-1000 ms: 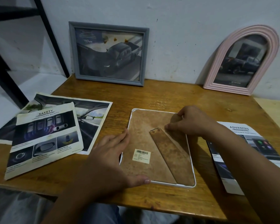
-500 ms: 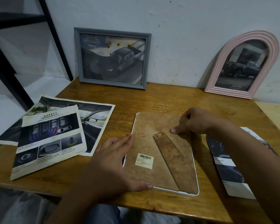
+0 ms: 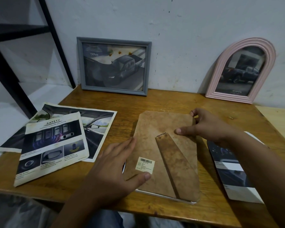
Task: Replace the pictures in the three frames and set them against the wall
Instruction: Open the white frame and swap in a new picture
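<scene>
A white frame (image 3: 179, 199) lies face down on the wooden table (image 3: 163, 101), its brown backing board (image 3: 156, 129) with a stand flap and a barcode label on top. My right hand (image 3: 202, 124) pinches the board's far right corner, which is raised off the frame. My left hand (image 3: 117, 167) rests flat on the board's left edge, thumb near the label. A grey frame (image 3: 113, 66) and a pink arched frame (image 3: 242, 71), each with a truck picture, lean against the wall.
Loose car brochure pages (image 3: 54, 142) lie at the table's left. Another printed page (image 3: 234, 171) lies at the right under my right forearm. A black metal shelf frame (image 3: 10, 68) stands at the far left. A lighter table (image 3: 280, 122) adjoins on the right.
My right hand has moved to the board's far right corner and lifted it; the white rim at the far end is now covered. My left hand stays on the left edge.
</scene>
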